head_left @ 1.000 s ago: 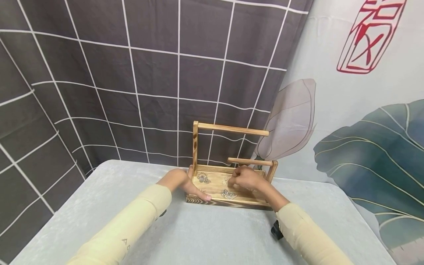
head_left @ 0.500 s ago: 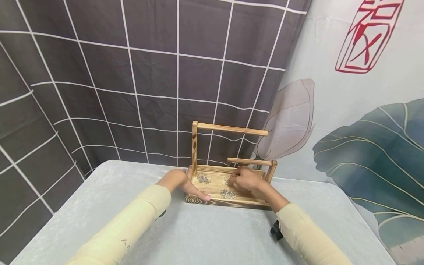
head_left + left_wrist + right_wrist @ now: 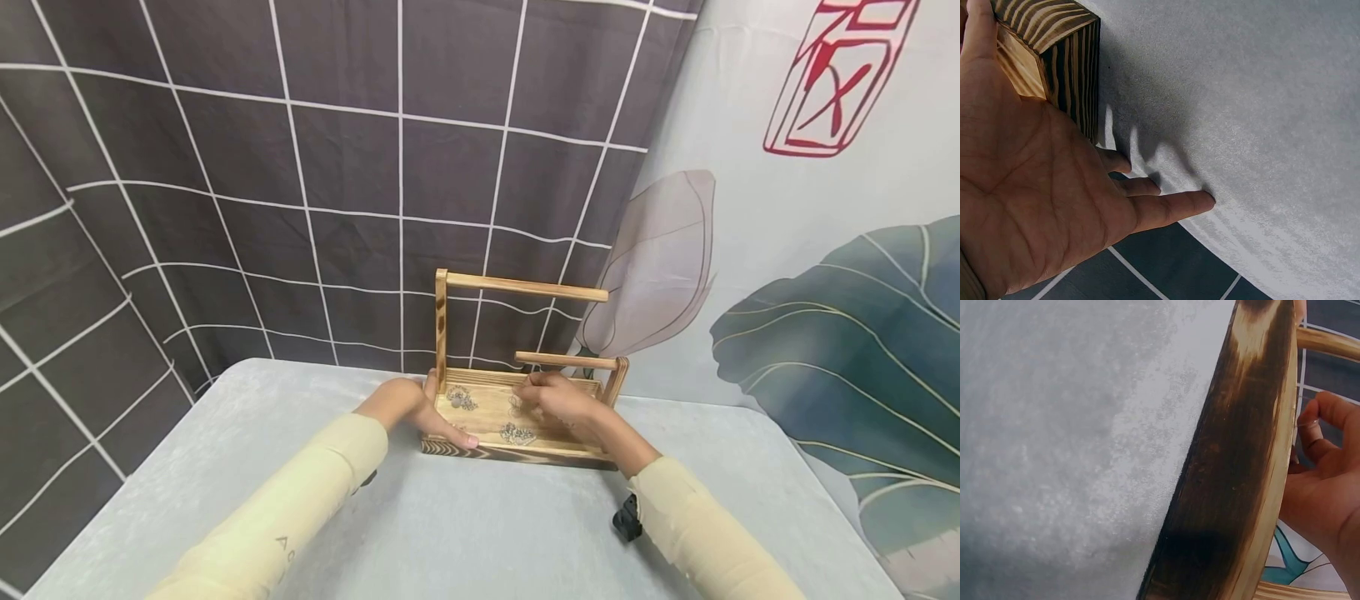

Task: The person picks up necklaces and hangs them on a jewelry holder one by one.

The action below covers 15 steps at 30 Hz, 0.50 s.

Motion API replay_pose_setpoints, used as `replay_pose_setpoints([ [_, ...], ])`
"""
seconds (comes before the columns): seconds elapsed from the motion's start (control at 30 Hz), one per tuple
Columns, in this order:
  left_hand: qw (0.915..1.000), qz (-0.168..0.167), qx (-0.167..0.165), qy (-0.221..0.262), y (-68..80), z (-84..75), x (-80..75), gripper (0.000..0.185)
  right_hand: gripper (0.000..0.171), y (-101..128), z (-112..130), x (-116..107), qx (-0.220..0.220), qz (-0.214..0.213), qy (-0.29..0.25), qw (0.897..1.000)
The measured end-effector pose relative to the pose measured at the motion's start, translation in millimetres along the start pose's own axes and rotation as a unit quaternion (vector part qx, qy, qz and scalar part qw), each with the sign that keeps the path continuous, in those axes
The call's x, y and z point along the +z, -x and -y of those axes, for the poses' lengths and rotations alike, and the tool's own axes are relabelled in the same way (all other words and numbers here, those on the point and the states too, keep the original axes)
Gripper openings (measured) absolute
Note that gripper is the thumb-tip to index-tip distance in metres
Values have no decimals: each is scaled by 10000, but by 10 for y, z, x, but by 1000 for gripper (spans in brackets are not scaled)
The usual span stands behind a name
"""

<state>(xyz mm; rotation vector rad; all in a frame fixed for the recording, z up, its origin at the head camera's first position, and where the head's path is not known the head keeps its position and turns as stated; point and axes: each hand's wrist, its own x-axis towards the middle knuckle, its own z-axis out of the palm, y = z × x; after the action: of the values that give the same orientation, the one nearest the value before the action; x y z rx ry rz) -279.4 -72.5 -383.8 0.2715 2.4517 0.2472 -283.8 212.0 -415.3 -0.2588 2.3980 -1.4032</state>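
Note:
A wooden rack (image 3: 525,451) with a flat base, a tall rail (image 3: 525,287) and a low rail (image 3: 566,361) stands on the grey table. Small metal ornaments (image 3: 460,398) (image 3: 517,433) lie on its base. My left hand (image 3: 408,408) rests against the rack's left end, thumb along the front edge; the left wrist view shows its palm (image 3: 1041,206) flat on the wood corner (image 3: 1054,44) with fingers straight. My right hand (image 3: 558,398) hovers over the base below the low rail, fingers curled and tips pinched, seemingly on a small ornament. The right wrist view shows those curled fingers (image 3: 1329,481) behind the rack's scorched side (image 3: 1235,475).
The grey table (image 3: 480,533) reaches toward me in front of the rack. A dark grid-patterned curtain (image 3: 300,167) hangs close behind it, and a leaf-printed cloth (image 3: 825,333) hangs to the right. A black wrist camera (image 3: 626,521) sits under my right sleeve.
My right hand has lifted slightly from the base toward the low rail. The left hand and the rack have stayed in place.

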Motion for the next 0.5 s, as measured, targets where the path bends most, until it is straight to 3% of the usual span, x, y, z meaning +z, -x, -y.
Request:
replay_pose_setpoints([
  [0.33,10000,23,-63,-44,34,-5,-14,161,28,2,31,3,-336,-447,7,9984],
  [0.5,10000,5,-67,-36,62,-9,-20,160,29,78,87,53,-241,-739,-192,9968],
])
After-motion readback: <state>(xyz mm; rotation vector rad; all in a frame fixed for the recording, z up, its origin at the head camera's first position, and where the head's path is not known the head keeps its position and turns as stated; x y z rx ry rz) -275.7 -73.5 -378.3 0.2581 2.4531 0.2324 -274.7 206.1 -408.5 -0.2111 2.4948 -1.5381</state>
